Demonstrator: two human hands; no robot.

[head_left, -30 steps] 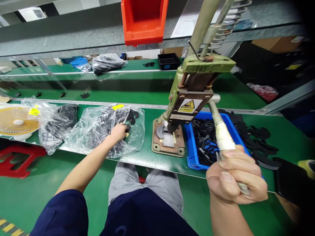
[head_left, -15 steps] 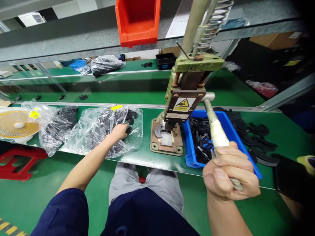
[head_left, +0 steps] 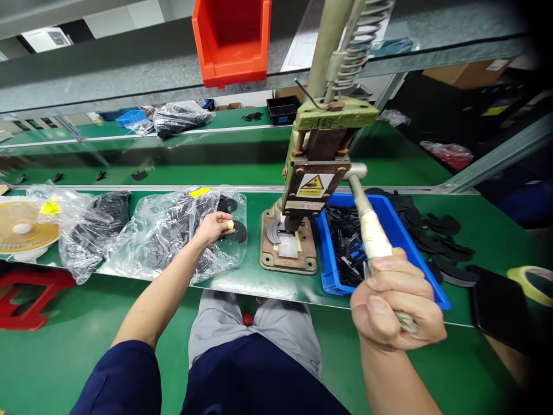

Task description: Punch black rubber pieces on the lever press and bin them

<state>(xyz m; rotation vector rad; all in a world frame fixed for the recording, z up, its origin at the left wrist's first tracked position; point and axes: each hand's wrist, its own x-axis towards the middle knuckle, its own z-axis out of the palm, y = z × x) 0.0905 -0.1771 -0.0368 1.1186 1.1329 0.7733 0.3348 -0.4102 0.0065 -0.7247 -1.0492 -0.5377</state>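
Note:
Over the clear plastic bag (head_left: 129, 239) of dark parts, my left hand (head_left: 212, 227) pinches a black curved piece (head_left: 240, 231). Something small and yellow (head_left: 230, 224) shows at its fingertips. My right hand (head_left: 397, 302) is wrapped round the taped handle (head_left: 375, 233) of a green hand press (head_left: 337, 117), which slants down toward me. Under the press head, a grey curved piece (head_left: 272, 231) lies on the base plate (head_left: 287, 264), beside a pale flat insert (head_left: 288, 246).
Right of the press stands a blue bin (head_left: 327, 276) of small black parts. Beyond it lie black curved pieces (head_left: 453, 271), a roll of yellow tape (head_left: 529, 285) and a dark flat object (head_left: 496, 302). A second bag (head_left: 95, 230) and a yellow fan (head_left: 26, 225) sit left; an orange bin (head_left: 233, 72) hangs above.
My left hand has lifted slightly from among the parts in the bag and now shows a curved piece in its fingers. My right hand keeps its grip on the handle. The view has shifted slightly.

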